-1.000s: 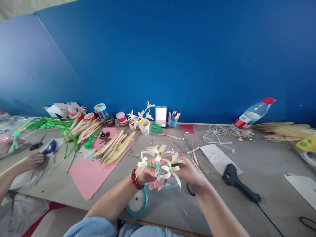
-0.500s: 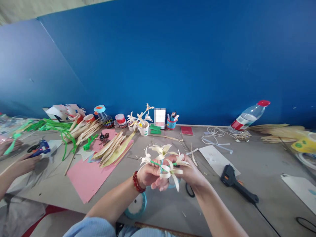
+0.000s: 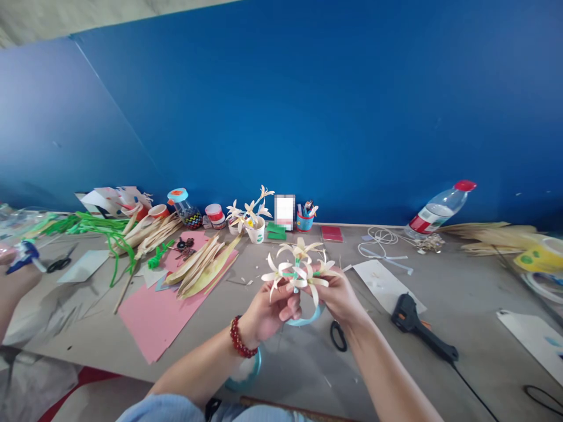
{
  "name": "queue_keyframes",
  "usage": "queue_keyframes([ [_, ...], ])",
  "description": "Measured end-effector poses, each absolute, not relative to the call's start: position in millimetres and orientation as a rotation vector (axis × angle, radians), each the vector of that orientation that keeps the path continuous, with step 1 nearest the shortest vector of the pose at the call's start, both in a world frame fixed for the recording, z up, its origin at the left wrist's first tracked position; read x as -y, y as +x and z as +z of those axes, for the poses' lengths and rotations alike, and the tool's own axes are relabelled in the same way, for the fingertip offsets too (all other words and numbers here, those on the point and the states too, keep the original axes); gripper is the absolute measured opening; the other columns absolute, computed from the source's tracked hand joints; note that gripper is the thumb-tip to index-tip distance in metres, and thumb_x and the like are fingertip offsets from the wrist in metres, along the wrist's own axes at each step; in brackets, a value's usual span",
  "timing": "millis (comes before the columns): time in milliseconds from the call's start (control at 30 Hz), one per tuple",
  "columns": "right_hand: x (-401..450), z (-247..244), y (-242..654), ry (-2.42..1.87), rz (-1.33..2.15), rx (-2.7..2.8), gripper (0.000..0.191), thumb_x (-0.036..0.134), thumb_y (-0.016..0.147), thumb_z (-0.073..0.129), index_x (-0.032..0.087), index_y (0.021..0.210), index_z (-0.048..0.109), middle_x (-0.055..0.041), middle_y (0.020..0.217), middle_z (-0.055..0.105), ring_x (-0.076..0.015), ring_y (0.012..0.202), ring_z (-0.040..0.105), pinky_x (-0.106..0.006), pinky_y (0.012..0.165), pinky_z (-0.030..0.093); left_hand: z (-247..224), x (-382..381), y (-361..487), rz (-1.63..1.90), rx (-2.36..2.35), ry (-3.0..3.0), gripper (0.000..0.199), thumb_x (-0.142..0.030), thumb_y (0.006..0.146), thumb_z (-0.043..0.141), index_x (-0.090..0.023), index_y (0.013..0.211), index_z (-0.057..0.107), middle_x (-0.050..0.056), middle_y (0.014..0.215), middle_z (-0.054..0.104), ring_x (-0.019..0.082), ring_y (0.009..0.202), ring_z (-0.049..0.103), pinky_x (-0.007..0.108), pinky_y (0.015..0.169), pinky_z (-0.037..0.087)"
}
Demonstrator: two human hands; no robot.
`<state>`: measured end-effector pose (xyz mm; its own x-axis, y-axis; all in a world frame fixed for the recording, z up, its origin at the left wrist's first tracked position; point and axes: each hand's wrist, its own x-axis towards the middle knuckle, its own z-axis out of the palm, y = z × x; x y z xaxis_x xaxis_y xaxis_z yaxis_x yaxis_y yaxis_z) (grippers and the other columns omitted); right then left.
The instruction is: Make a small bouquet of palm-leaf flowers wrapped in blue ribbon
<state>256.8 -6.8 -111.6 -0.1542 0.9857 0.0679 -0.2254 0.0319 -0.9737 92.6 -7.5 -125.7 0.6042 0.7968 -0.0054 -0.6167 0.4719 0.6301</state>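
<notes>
A bunch of cream husk-like flowers (image 3: 301, 266), with green-wrapped stems joining a pale blue stem, is held up in front of me. My left hand (image 3: 275, 308) pinches the blue main stem just under the blossoms; a red bead bracelet circles that wrist. At the bunch's right side, my right hand (image 3: 341, 293) has its fingers closed around a green side stem behind a blossom, partly hidden by petals. Below the hands shows a light blue ring (image 3: 310, 318). Black-handled scissors (image 3: 338, 336) lie beside my right wrist.
A black glue gun (image 3: 416, 325) lies at right near white paper (image 3: 380, 284). Pink sheets (image 3: 153, 319) and dried husks (image 3: 204, 266) lie left. Husk flowers stand in a white cup (image 3: 255, 232) at the back. A tilted bottle (image 3: 442, 210) rests right. Another person's hand (image 3: 30, 278) holds a blue glue gun (image 3: 25, 258).
Both hands have lifted the bunch slightly upward and away, and turned it so the blossoms sit closer together. The other person's hand with the blue glue gun has moved left.
</notes>
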Motion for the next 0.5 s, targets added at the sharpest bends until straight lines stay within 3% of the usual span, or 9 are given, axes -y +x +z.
queue_keyframes([
  [133,5,-114,256,-0.911,1.374,1.127,0.026,0.036,0.067,0.084,0.015,0.078,0.075,0.0014,0.054,0.056,-0.0067,0.043,0.036,-0.021,0.042,0.026,-115,13,97,1.095,-0.451,0.743,0.016,-0.026,0.082,0.075,-0.015,0.079,0.064,0.001,0.067,0.068,0.009,0.050,0.058,0.023,0.055,0.045],
  [233,6,-112,254,-0.905,1.313,1.141,0.022,0.034,0.070,0.082,0.015,0.073,0.072,0.0030,0.051,0.053,-0.0058,0.043,0.035,-0.020,0.041,0.025,-108,17,99,1.161,-0.533,0.792,0.021,-0.030,0.081,0.076,-0.014,0.078,0.064,0.003,0.071,0.069,0.011,0.057,0.061,0.024,0.058,0.047],
  [367,8,-104,250,-0.904,1.235,1.167,0.023,0.036,0.075,0.078,0.015,0.071,0.070,0.0049,0.050,0.048,-0.0051,0.042,0.031,-0.020,0.040,0.023,-108,17,102,1.201,-0.559,0.782,0.026,-0.035,0.078,0.078,-0.014,0.081,0.063,0.002,0.070,0.068,0.006,0.048,0.051,0.018,0.044,0.034],
  [500,11,-94,244,-0.953,1.168,1.188,0.027,0.039,0.072,0.078,0.015,0.067,0.068,0.0054,0.046,0.046,-0.0055,0.041,0.031,-0.021,0.040,0.024,-112,15,103,1.182,-0.538,0.759,0.028,-0.033,0.077,0.079,-0.013,0.078,0.059,-0.001,0.063,0.061,0.002,0.043,0.041,0.016,0.042,0.021],
])
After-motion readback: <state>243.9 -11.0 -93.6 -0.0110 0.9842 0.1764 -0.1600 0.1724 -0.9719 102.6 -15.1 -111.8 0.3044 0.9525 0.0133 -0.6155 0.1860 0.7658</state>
